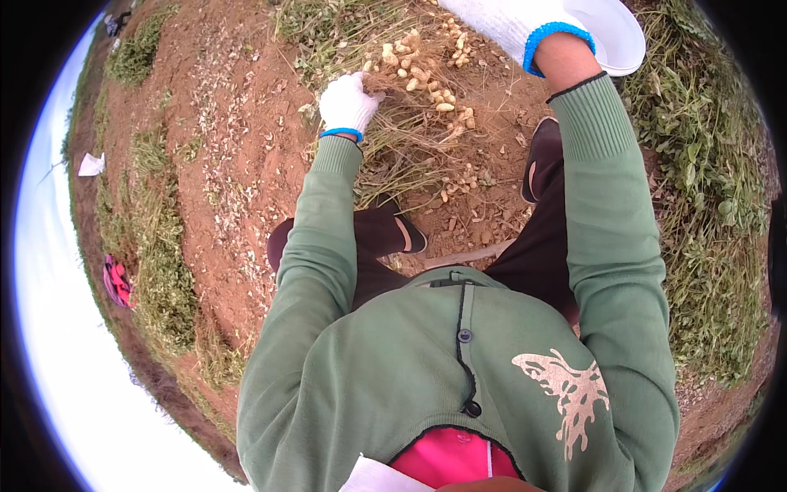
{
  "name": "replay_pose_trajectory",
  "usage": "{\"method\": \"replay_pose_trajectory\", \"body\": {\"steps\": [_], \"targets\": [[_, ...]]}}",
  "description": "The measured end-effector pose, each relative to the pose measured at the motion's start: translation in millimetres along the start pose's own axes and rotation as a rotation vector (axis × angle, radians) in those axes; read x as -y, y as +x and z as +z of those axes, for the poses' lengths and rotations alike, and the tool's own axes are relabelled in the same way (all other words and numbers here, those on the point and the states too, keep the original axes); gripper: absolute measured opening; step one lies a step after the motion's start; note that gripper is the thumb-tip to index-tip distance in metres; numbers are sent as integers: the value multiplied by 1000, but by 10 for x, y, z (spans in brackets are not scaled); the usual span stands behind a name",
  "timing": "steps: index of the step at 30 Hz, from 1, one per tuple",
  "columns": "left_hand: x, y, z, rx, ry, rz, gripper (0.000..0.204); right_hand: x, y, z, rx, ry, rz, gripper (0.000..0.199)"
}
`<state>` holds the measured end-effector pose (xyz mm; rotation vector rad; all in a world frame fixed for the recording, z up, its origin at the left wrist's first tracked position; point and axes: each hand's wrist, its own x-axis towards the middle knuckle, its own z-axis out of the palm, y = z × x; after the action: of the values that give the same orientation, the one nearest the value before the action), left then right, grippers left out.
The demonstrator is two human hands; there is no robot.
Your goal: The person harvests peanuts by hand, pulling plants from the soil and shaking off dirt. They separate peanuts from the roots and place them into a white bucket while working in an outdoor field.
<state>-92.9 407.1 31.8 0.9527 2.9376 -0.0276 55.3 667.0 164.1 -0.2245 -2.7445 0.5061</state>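
The left hand [347,103] grips peanut plants [410,131]. The right hand [516,23] is beside a bucket [619,34]; I can't tell its grip.

Bucket [627,41]: smooth, slightly glossy plastic. Peanuts [418,75] left of it: rough, matt shells. Right glove [529,18] beside it: knit cloth.

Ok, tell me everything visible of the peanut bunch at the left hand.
The peanut bunch shows knobbly, pale tan pods among thin, brown, stringy roots, with dry-looking, straw-coloured stems on its near side. It is over brown soil; the white-gloved left hand meets its left side, though its grip is unclear.
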Motion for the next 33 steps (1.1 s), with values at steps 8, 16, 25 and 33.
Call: {"method": "replay_pose_trajectory", "body": {"steps": [8, 16, 25, 33], "targets": [[-41, -31, 16, -66, -268, -72, 39, 189, -205, 830, 945, 12, 143, 54], [36, -230, -37, -112, -276, -108, 49, 228, -804, 2022, 422, -121, -65, 51], [480, -128, -241, -327, -33, -172, 45, 474, -857, 2189, 362, 5, 50, 25], [821, -154, -240, -389, 15, -368, 53, 312, -980, 2450, 332, -21, 88, 24]]}}
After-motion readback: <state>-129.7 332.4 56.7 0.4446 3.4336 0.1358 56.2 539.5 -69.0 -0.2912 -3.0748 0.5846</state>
